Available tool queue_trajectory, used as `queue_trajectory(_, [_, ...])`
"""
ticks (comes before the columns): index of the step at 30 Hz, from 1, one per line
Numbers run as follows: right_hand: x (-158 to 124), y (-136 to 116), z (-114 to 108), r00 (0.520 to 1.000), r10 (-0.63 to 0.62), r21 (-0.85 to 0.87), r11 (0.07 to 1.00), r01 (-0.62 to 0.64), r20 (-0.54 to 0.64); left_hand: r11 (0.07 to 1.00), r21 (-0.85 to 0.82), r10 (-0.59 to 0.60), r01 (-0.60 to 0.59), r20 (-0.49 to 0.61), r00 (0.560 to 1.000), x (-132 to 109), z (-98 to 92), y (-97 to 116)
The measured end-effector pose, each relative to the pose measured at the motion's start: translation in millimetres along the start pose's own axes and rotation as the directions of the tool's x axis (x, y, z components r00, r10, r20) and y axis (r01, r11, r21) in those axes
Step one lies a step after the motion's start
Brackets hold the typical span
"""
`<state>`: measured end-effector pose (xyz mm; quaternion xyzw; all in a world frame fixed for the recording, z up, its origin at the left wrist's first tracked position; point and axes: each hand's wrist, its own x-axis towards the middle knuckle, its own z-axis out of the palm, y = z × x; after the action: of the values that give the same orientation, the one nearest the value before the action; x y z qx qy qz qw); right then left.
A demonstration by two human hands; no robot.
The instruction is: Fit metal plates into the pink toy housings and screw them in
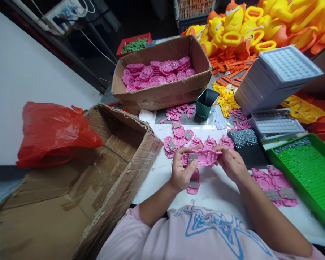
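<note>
A pink plastic housing part (pixel 206 158) with a grey plate on its left side lies across both hands above the white work surface. My left hand (pixel 182 169) grips its left end, the thumb pressed by the grey plate. At its right end, the fingers of my right hand (pixel 231 160) are pinched together; whether a small piece is between them I cannot make out. Just beneath sits another pink housing part (pixel 193 184), partly hidden by my left hand. Several more pink housing parts (pixel 178 130) lie beyond the hands, and others (pixel 276 186) rest to the right.
A cardboard box (pixel 162 95) of pink parts stands behind, near a small green cup (pixel 203 108). An open cardboard box (pixel 119 180) is at left with a red bag (pixel 56 133). At right are a black tray (pixel 256 155), a green tray (pixel 314 180) and stacked white trays (pixel 262 79).
</note>
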<state>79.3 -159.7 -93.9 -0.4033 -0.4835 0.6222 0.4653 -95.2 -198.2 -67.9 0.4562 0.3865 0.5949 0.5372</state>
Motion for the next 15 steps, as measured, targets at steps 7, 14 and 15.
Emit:
queue_trajectory(7, [11,-36,10,1.0,-0.016,-0.042,0.999,0.016,-0.01,0.925,-0.239,-0.295,0.297,0.045,0.954,9,-4.7,12])
queue_trajectory(14, [126,-36,43,0.993,0.05,-0.817,0.573,0.061,0.11,0.754,-0.533,-0.284,0.383,0.261,0.923,17,-12.4,24])
queue_trajectory(15, [142,-30,47,0.991,0.07,-0.866,0.496,0.065,0.114,0.736,-0.55,-0.283,0.394,0.28,0.918,18,-12.9,24])
